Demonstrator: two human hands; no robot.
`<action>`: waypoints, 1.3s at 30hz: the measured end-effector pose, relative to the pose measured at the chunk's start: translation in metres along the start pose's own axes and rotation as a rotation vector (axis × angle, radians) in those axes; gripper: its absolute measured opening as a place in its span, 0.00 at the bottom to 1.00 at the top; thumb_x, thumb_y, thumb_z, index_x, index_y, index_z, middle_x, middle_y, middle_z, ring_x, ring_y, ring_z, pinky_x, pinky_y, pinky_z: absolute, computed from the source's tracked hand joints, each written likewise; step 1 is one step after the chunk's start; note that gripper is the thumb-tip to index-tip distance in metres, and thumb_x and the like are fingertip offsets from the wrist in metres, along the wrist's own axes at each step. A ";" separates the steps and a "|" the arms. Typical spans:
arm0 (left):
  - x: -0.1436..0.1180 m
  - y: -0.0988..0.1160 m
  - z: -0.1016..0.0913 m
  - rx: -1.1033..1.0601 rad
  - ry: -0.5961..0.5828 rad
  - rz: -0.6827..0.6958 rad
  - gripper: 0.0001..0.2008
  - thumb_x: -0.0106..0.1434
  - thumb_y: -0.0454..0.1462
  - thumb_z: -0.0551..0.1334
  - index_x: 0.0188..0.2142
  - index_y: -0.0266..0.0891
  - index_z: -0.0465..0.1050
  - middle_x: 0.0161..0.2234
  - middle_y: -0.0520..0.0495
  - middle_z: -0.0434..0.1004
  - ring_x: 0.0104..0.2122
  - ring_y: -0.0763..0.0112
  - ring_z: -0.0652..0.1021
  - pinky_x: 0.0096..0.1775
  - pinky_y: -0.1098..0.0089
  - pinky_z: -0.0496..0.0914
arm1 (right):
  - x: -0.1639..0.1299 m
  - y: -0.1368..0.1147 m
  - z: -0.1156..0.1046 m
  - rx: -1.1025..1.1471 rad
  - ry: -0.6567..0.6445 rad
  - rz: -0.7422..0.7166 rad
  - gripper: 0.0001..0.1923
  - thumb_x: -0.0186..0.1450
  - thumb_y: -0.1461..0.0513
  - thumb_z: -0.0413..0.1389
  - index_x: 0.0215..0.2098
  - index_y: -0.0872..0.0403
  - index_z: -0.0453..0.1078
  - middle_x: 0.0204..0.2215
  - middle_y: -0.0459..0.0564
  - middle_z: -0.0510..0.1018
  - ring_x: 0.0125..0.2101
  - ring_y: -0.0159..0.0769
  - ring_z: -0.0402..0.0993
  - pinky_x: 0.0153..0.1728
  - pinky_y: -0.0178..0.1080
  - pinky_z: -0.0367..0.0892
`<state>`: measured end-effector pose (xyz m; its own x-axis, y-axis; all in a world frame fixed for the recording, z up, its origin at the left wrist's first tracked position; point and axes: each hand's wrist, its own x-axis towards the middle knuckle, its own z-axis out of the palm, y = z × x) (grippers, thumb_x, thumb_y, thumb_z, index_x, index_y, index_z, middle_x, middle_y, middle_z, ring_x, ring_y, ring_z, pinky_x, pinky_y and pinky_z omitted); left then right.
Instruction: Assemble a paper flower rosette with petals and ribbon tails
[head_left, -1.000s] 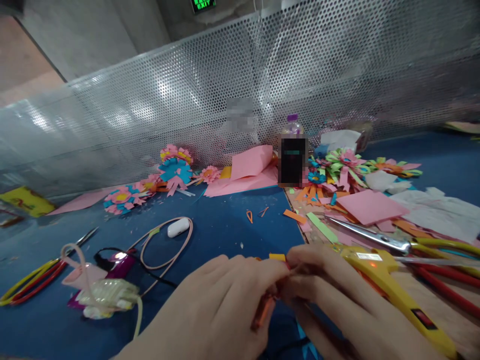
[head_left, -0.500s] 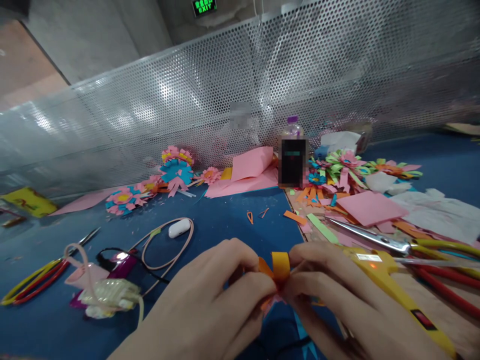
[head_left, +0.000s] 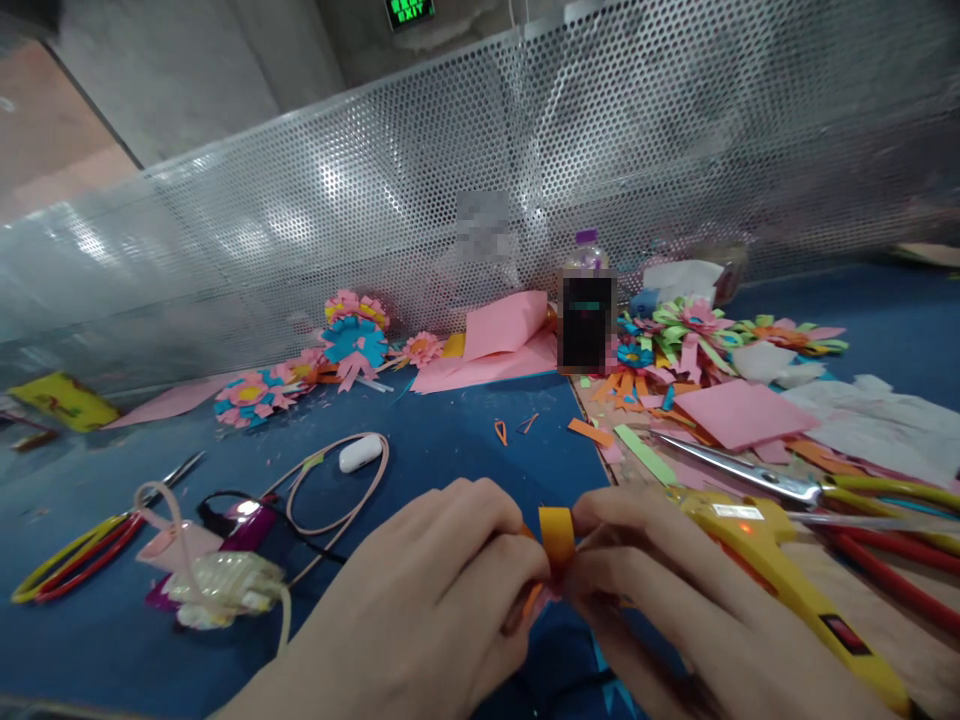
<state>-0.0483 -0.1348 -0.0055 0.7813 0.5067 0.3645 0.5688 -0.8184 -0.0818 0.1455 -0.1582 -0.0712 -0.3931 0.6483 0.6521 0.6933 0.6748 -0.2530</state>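
My left hand point(head_left: 427, 600) and my right hand point(head_left: 675, 610) meet low in the middle of the view, fingertips pinched together on a small orange paper loop piece point(head_left: 556, 535). Its curled orange strip stands up between the two hands, and a bit of pink paper shows beneath it. Just right of my right hand lies a yellow glue gun point(head_left: 780, 570) on the blue table point(head_left: 450, 440).
Scissors point(head_left: 757, 478) with yellow and red handles lie at the right, another pair point(head_left: 82, 540) at the left. Finished paper flowers point(head_left: 352, 335), pink sheets point(head_left: 502, 325), a bottle point(head_left: 586, 305) and paper scraps line the perforated metal screen point(head_left: 480, 150). A pink cable point(head_left: 330, 480), white case and charger lie left of centre.
The orange paper piece was turned between my fingers: a second ago it was mostly hidden, then its loop rose into sight. Both hands stayed in place, pinching it closer together now.
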 end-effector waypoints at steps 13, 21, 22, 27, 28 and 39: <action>-0.001 0.002 -0.002 0.079 -0.011 0.007 0.11 0.65 0.32 0.49 0.31 0.40 0.69 0.28 0.51 0.70 0.26 0.71 0.71 0.28 0.72 0.68 | 0.001 0.000 0.000 -0.024 -0.017 0.002 0.09 0.64 0.65 0.47 0.36 0.48 0.68 0.43 0.46 0.73 0.19 0.28 0.71 0.10 0.31 0.63; -0.005 0.001 0.003 0.080 0.001 -0.012 0.11 0.65 0.32 0.48 0.30 0.41 0.67 0.28 0.51 0.70 0.26 0.71 0.69 0.27 0.72 0.67 | 0.004 0.000 0.001 -0.022 0.033 0.005 0.10 0.63 0.65 0.47 0.33 0.49 0.70 0.40 0.49 0.75 0.36 0.35 0.77 0.25 0.29 0.73; -0.005 0.001 0.002 0.085 0.004 -0.011 0.11 0.65 0.32 0.49 0.30 0.41 0.67 0.28 0.51 0.70 0.26 0.71 0.69 0.27 0.72 0.67 | 0.004 0.001 0.001 -0.016 0.018 0.002 0.10 0.63 0.66 0.47 0.34 0.49 0.69 0.41 0.49 0.74 0.36 0.35 0.77 0.25 0.29 0.73; -0.003 0.001 0.002 0.096 -0.018 -0.010 0.11 0.65 0.32 0.49 0.30 0.41 0.67 0.28 0.51 0.69 0.26 0.71 0.70 0.28 0.72 0.68 | 0.001 0.001 0.001 0.027 -0.039 0.004 0.10 0.63 0.67 0.47 0.36 0.50 0.68 0.41 0.50 0.73 0.38 0.36 0.77 0.23 0.28 0.73; -0.003 0.001 0.003 0.094 -0.025 -0.009 0.11 0.65 0.32 0.49 0.30 0.40 0.68 0.27 0.51 0.69 0.26 0.71 0.70 0.28 0.71 0.69 | 0.000 0.001 0.001 0.024 -0.035 0.004 0.10 0.63 0.67 0.47 0.36 0.50 0.69 0.41 0.50 0.74 0.38 0.36 0.77 0.24 0.29 0.73; 0.001 0.006 -0.003 0.075 -0.141 -0.051 0.09 0.63 0.32 0.54 0.32 0.40 0.72 0.29 0.50 0.72 0.29 0.70 0.72 0.32 0.71 0.71 | 0.004 -0.001 0.003 -0.030 -0.018 0.018 0.09 0.63 0.66 0.47 0.35 0.49 0.69 0.40 0.49 0.74 0.36 0.35 0.77 0.22 0.29 0.71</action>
<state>-0.0444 -0.1403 -0.0029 0.7765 0.5840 0.2366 0.6218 -0.7710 -0.1375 0.1419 -0.1550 -0.0702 -0.3907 0.6666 0.6348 0.7179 0.6523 -0.2431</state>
